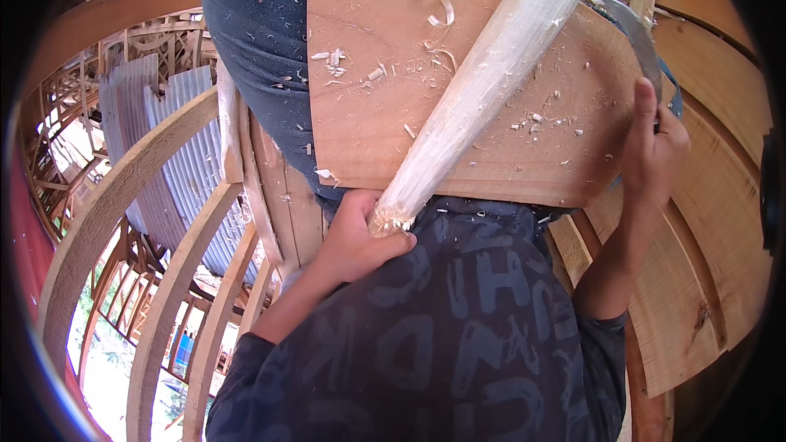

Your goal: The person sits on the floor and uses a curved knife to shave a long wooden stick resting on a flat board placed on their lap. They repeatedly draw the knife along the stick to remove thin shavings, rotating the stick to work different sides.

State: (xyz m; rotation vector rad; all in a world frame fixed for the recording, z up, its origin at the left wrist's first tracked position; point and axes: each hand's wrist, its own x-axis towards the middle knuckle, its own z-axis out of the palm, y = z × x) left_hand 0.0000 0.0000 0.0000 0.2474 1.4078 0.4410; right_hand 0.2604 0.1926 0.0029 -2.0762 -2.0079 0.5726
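A pale, peeled wooden pole (483,86) slants from the upper right down toward my waist, lying over a brown board (360,143) on my lap. My left hand (364,237) is closed around the pole's rough-cut near end, with the thumb across it. Off to the right, my right hand (655,143) is closed on a curved knife (640,37); its handle is hidden in the fist. The grey blade arcs up and left, its tip beside the pole's upper part. Whether the blade touches the pole, I cannot tell.
Wood shavings (442,2) and chips are scattered over the board. Curved wooden ribs (160,311) rise at the left, with corrugated metal sheets (192,168) beyond them. Wide wooden planks (696,221) run along the right side, close to my right arm.
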